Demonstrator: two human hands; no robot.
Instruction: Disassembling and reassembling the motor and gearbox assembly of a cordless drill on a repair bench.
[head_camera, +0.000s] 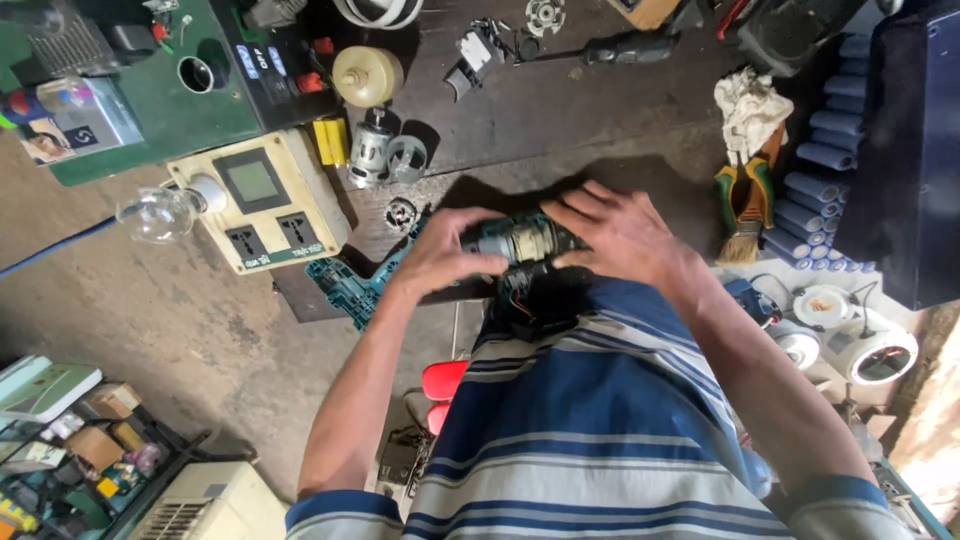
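Note:
Both my hands hold a small motor and gearbox assembly (520, 240), grey and metallic with wires hanging below, just above my striped shirt at the near edge of the dark workbench (560, 110). My left hand (445, 250) grips its left end. My right hand (620, 232) covers its right end with fingers spread. A teal plastic tool housing half (350, 288) lies just left of my left hand.
A cream socket box with a bulb (262, 200) sits at the left. Another motor (372, 148), a yellow block (330, 140), a round cream part (367, 75), pliers and a brush (745, 200), a rag (750, 105) and blue cylindrical cells (815, 180) lie around.

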